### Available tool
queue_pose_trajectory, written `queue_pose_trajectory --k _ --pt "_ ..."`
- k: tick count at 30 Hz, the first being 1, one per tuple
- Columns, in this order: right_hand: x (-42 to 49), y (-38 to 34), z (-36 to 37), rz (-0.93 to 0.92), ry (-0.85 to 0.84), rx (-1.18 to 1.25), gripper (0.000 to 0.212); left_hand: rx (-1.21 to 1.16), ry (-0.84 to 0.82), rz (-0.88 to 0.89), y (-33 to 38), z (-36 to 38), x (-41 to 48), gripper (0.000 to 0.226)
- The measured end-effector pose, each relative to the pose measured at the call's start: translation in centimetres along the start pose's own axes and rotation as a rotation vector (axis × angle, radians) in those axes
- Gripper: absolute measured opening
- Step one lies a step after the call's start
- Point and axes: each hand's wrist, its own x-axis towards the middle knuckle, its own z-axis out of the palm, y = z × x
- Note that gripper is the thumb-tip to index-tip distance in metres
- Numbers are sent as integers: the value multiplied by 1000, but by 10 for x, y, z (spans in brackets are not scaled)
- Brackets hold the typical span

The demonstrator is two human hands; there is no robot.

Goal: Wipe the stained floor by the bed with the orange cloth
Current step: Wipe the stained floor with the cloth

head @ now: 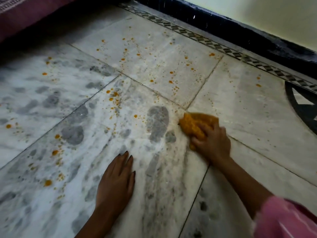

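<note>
The bed (pixel 25 16) borders the floor (pixel 248 109) at upper left. Orange stains (pixel 123 59) speckle the tiles from there to the centre. My left hand (pixel 116 182) lies flat on the floor, palm down, fingers straight and close together. Further right, the cloth (pixel 193 124) sits bunched on the floor at a tile joint. My right hand (pixel 212 143) grips its near end, fingers curled over it, with the arm extended from a pink sleeve (pixel 283 219).

orange cloth (pixel 193 127): bunched, pressed on floor | floor (pixel 171 66): pale marble, orange-spattered, grey footprints
</note>
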Motion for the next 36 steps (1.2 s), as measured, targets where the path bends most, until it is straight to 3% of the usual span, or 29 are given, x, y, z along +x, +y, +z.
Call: queue_pose_trajectory --k 2,4,7,9,11,13,16,19,23,25,27,30,32,34,36 --pt "43 -42 14 88 -10 16 62 3 7 -13 0 -1 -1 53" --pt "57 -90 24 43 -75 53 62 14 10 -55 2 -3 -1 52" --pt "13 -126 31 -279 -151 47 62 17 -9 -82 1 -7 -1 55" --pt "-28 -104 22 -490 -160 132 63 13 -14 -68 -4 -8 -3 63" --pt "-41 -63 16 -554 -107 134 63 17 -14 -65 -11 -7 -4 64" --pt "-21 -41 8 -395 -106 85 66 30 -27 -65 -15 -6 -6 63" --pt "35 -68 22 -114 -30 20 63 28 -31 -86 -14 -5 -8 63" --pt "69 -132 42 -40 -109 12 63 23 -34 -125 -12 -6 -9 66" --pt "26 -167 46 -376 -212 74 60 27 -53 -135 -14 -9 -10 68" --pt "-11 -137 35 -556 -211 154 60 24 -51 -115 -16 -10 -9 68" --pt "-26 -91 25 -611 -171 178 64 16 -71 -100 -18 -14 -6 69" --pt "8 -59 17 -358 -106 112 68 21 -108 -100 -20 -16 -6 70" --pt "51 -78 21 -169 -49 46 64 19 -118 -109 -20 -14 -7 70" --pt "88 -117 34 -55 -103 -4 62 15 -125 -108 -20 -13 -10 70" --pt "103 -161 45 -60 -202 -55 63 17 -124 -91 -21 -14 -12 71"
